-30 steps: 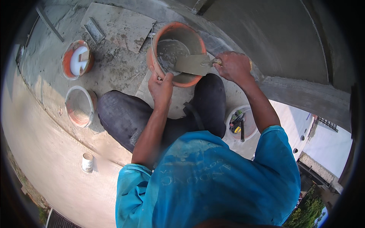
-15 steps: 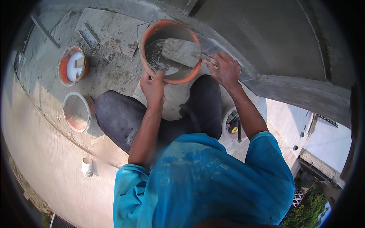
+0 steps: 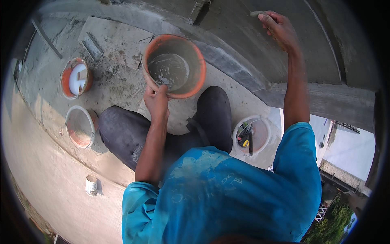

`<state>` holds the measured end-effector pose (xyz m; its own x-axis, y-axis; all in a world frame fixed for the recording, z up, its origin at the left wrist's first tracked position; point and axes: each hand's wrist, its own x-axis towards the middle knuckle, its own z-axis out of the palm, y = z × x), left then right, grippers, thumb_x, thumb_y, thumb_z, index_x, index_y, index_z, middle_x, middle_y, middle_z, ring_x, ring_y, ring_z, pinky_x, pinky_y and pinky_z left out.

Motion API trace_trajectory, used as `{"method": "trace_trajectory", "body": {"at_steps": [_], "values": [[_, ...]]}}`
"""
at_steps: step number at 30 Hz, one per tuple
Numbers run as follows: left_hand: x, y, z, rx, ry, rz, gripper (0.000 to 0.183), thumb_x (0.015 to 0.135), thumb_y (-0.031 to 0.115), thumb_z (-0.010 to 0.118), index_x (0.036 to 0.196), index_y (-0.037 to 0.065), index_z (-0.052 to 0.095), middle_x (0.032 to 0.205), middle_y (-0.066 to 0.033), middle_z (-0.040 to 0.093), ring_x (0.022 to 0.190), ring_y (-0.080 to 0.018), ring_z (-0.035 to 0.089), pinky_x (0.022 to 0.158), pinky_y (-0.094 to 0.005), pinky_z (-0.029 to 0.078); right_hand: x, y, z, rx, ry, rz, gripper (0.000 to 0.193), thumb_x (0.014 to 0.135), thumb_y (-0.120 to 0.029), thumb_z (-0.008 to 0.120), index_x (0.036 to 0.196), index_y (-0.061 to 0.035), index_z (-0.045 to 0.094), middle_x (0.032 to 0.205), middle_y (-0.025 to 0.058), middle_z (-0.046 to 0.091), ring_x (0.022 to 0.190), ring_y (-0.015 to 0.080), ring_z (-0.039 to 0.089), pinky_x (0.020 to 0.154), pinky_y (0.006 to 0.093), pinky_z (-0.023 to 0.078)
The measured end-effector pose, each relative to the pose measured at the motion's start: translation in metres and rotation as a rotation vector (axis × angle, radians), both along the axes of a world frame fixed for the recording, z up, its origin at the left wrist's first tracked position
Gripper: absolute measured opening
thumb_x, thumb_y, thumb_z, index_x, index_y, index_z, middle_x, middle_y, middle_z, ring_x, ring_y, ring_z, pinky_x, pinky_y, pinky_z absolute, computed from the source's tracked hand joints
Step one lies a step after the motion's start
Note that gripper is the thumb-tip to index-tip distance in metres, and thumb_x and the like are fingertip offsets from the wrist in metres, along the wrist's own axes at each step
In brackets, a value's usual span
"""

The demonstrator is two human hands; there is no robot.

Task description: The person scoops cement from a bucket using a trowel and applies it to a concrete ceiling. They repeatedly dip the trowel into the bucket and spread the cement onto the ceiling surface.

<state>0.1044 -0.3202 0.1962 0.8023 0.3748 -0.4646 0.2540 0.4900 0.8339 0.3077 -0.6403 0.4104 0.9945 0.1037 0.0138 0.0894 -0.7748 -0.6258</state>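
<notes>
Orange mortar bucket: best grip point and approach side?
Grip the rim of the orange bucket on its near side, from above. It stands upright, open-topped, with wet mortar inside; the left hand already pinches that near rim. The far side crowds the wall.

An outdoor building site high on a roof ledge: raw grey cement wall (image 3: 325,49), mortar-smeared orange plastic bucket (image 3: 174,65), white tool bucket (image 3: 252,136), neighbouring buildings far below
</notes>
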Motion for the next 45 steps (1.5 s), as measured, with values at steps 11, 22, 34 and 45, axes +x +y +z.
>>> {"method": "trace_trajectory", "body": {"at_steps": [11, 22, 34, 45], "values": [[0.001, -0.021, 0.020, -0.077, -0.196, -0.011, 0.023, 0.084, -0.003, 0.061, 0.107, -0.002, 0.062, 0.096, -0.0074, 0.066, 0.080, -0.0138, 0.066, 0.065, -0.0265, 0.055, -0.113, 0.053, -0.050, -0.713, 0.123, 0.195, 0.039, 0.089, -0.044, 0.071, 0.119, -0.0185, 0.071, 0.120, 0.0064, 0.070, 0.112, 0.0317, 0.065, 0.092, 0.0460, 0.052], [-0.006, -0.019, 0.024, 0.159, -0.194, -0.124, 0.011, 0.085, 0.000, 0.065, 0.095, 0.001, 0.060, 0.082, -0.0008, 0.058, 0.071, -0.0072, 0.056, 0.061, -0.0229, 0.047, -0.161, 0.076, -0.159, -0.629, -0.230, 0.073, 0.030, 0.086, -0.040, 0.073, 0.108, -0.0193, 0.073, 0.098, 0.0004, 0.066, 0.093, 0.0211, 0.069, 0.073, 0.0409, 0.052], [0.002, -0.002, 0.020, -0.029, -0.046, -0.046, 0.029, 0.084, -0.002, 0.060, 0.113, -0.001, 0.062, 0.097, -0.0072, 0.067, 0.078, -0.0132, 0.067, 0.060, -0.0248, 0.057, -0.107, 0.042, 0.011, -0.109, -0.043, 0.231, 0.036, 0.089, -0.042, 0.073, 0.110, -0.0119, 0.071, 0.090, 0.0024, 0.067, 0.081, 0.0162, 0.064, 0.074, 0.0339, 0.050], [0.001, -0.003, 0.023, -0.016, -0.079, -0.039, 0.023, 0.086, -0.001, 0.059, 0.109, -0.001, 0.061, 0.096, -0.0078, 0.066, 0.076, -0.0147, 0.066, 0.061, -0.0274, 0.055, -0.032, 0.024, 0.137, 0.107, -0.045, 0.001, 0.030, 0.096, -0.032, 0.067, 0.111, -0.0063, 0.072, 0.073, -0.0034, 0.056, 0.060, 0.0075, 0.050, 0.052, 0.0244, 0.042]]}}
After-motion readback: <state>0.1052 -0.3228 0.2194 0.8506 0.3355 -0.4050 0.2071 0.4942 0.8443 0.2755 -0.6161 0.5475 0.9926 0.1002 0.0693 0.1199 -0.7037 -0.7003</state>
